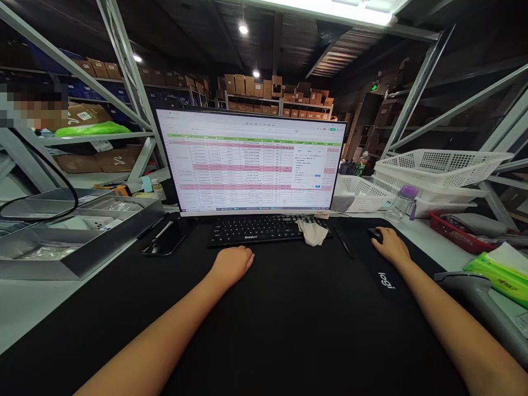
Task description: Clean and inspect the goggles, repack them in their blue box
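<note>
On the black desk mat (pixel 289 330), just in front of the keyboard (pixel 243 232), rests my left hand (pixel 232 266). Its fingers are curled in and I see nothing in them. My right hand (pixel 391 246) is closed over a dark mouse (pixel 374 235) on a dark mouse pad (pixel 385 289) with a white logo. Behind the keyboard stands a monitor (pixel 231 190) showing a spreadsheet with pink rows and a green header. A small pop-up panel covers part of its right side. A crumpled pale cloth (pixel 314 234) lies over the keyboard's right end.
Left of the keyboard lies a black phone (pixel 165 241), beside grey trays (pixel 61 263) holding small bags. A dark pen-like stick (pixel 344 242) lies near the mouse. White baskets (pixel 437 168), a red basket (pixel 457 234), a tissue pack (pixel 501 278) and a grey device (pixel 474 294) stand right.
</note>
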A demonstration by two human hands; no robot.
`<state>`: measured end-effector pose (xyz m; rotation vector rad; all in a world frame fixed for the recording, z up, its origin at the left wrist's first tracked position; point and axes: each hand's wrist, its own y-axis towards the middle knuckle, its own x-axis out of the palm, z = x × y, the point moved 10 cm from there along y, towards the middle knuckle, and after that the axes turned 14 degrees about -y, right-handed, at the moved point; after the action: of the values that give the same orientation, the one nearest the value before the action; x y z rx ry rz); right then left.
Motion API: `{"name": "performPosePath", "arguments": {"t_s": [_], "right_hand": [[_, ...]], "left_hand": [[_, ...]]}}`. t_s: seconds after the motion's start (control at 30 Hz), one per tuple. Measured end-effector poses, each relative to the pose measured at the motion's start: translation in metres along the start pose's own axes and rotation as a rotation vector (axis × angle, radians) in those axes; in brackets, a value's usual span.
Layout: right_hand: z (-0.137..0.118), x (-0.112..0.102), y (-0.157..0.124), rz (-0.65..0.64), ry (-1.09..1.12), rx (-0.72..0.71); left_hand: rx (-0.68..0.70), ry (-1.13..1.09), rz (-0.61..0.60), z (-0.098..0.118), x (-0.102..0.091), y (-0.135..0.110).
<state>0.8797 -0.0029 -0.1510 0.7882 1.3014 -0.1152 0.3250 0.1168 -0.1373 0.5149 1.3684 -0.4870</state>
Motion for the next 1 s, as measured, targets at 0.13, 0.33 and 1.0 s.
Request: {"name": "performPosePath", "arguments": {"t_s": [0.13,0.33,1.0], "right_hand": [[0.001,0.0044,0.001,-0.019,-0.012,-0.002],[-0.001,0.0007,0.0011,0.019,-0.008,0.001],[0.0009,0.0052,0.0018,0.029,0.004,-0.009]], "left_hand": [[-0.002,0.014,-0.004,-0.0004,-0.0003,0.0],[-0.008,0.003,-0.007,0.0,-0.0014,-0.0011],[-0.016,0.018,-0.022,0.0004,-0.0008,-0.0025]]}}
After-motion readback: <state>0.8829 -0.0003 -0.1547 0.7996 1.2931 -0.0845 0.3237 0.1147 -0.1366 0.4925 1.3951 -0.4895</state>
